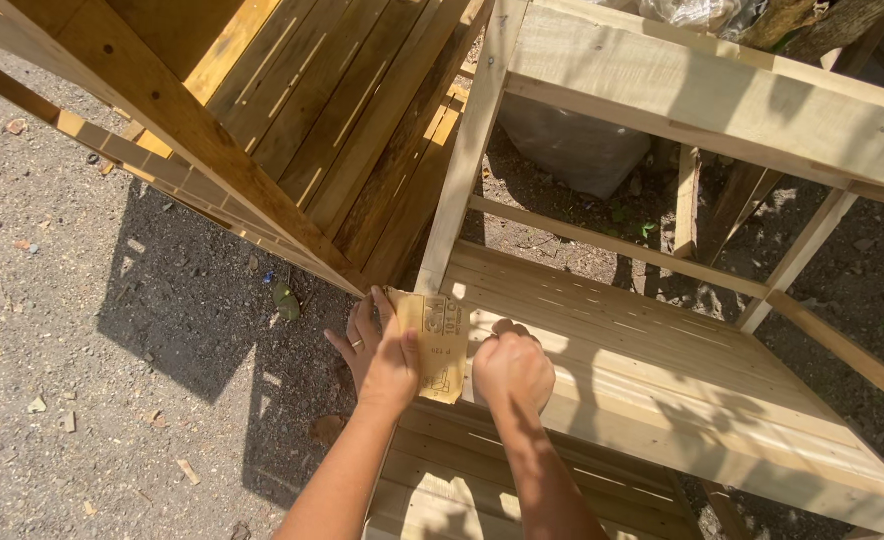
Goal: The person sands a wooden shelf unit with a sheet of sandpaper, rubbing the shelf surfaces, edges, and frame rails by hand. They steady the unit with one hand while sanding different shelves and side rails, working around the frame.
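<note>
Sandpaper, a tan sheet with dark print on its back, lies folded over the front corner of a slatted shelf, just below the pale post that rises from that corner. Both hands are on it. The left hand presses the sheet's left edge against the corner from outside the frame, fingers spread and pointing up, thumb laid on the paper; a ring shows on one finger. It is a flat press more than a clench, the hand neither curled shut nor free of the sheet. The right hand is curled into a fist at the sheet's right edge, knuckles up, resting on the shelf boards; it touches the paper, but the fingertips are hidden under the hand, so I cannot tell whether they pinch the sheet or only bear down on it.

The shelf belongs to a bare wooden rack with a wide top rail and thin side rails. A second shelf shows below, between the forearms. To the left leans a darker, stained pallet frame, its lower edge near the post's base. Gravel ground spreads to the left, partly in shadow, with small wood chips scattered on it. A grey sack sits behind the rack.
</note>
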The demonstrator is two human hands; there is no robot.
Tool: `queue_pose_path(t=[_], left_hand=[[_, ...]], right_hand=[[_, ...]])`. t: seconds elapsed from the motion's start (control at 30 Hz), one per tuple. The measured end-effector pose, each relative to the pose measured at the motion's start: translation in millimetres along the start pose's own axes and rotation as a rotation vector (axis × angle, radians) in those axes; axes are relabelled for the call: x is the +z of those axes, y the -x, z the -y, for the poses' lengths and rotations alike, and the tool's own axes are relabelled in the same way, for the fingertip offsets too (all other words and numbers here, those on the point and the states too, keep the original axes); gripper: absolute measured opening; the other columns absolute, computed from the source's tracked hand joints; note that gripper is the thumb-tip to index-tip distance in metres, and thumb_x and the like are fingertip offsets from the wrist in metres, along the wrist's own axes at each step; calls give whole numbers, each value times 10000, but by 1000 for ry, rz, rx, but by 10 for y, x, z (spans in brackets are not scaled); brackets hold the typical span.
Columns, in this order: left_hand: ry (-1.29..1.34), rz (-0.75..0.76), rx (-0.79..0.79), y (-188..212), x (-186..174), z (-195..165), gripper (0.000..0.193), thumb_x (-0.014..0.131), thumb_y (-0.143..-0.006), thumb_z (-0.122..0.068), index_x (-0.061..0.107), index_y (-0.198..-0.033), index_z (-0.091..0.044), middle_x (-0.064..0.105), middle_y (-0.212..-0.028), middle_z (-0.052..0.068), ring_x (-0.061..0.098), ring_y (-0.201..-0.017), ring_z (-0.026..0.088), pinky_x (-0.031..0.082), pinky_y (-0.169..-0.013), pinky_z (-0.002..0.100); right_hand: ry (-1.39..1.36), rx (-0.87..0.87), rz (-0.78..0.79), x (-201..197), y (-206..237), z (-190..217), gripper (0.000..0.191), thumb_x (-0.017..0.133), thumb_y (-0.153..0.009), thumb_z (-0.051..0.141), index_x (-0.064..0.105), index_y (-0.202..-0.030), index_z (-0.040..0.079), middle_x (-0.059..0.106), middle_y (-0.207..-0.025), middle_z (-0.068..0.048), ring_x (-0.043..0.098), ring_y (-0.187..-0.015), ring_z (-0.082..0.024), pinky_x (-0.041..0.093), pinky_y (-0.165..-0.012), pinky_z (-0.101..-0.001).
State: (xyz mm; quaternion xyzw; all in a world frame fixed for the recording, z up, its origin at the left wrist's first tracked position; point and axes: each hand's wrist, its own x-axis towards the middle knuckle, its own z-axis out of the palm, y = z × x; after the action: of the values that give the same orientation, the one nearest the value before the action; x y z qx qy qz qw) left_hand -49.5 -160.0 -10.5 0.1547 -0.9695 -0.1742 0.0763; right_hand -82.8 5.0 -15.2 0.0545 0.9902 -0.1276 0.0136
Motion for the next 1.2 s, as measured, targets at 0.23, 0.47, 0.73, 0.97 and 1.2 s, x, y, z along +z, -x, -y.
queue_pose_path(t=[0.23, 0.47, 0.73, 0.97, 1.2], left_hand=[[116, -176, 113, -1021, 222, -489, 769, 216, -1084, -493, 31, -1650, -8, 246, -1646, 273, 189, -1545, 428, -52, -1213, 724], [-14, 71, -63, -73, -9, -133, 833, 230, -1017, -539, 2, -1601, 9, 239, -1574, 280, 160, -1511, 421, -60, -1165, 707], [231, -110, 46, -1125, 54, -512, 785, 343, -1042, -423, 36, -1631, -3, 263, -1639, 242, 199, -1541, 417, -75, -1201, 721], [175, -38, -33, 341, 543, 377, 859, 94, -1020, -613, 155, -1627, -8, 332, -1570, 231, 282, -1501, 391, -2, -1213, 728], [129, -94, -122, 470, 588, 396, 863, 94, -1027, -600, 222, -1608, 25, 335, -1532, 276, 274, -1483, 452, -36, -1169, 761]], right_hand=[[-11, 5, 20, -107, -18, 48, 319, 540, -836, 258, 793, -876, 69, 742, -872, -198, 712, -834, -374, 566, -784, -494], [-148, -38, -33, -200, 24, 76, 296, 533, -819, 197, 786, -948, 114, 757, -952, -132, 713, -869, -352, 557, -781, -508], [9, -14, -12, -128, -4, 56, 304, 556, -841, 236, 788, -854, 39, 742, -878, -197, 719, -810, -376, 574, -775, -497], [-78, -12, -58, -68, 24, 20, 297, 544, -842, 222, 797, -880, 71, 744, -844, -197, 714, -769, -391, 563, -732, -516], [-106, 8, -58, -168, 36, 90, 319, 520, -873, 234, 801, -1000, 154, 760, -871, -173, 724, -812, -367, 566, -769, -495]])
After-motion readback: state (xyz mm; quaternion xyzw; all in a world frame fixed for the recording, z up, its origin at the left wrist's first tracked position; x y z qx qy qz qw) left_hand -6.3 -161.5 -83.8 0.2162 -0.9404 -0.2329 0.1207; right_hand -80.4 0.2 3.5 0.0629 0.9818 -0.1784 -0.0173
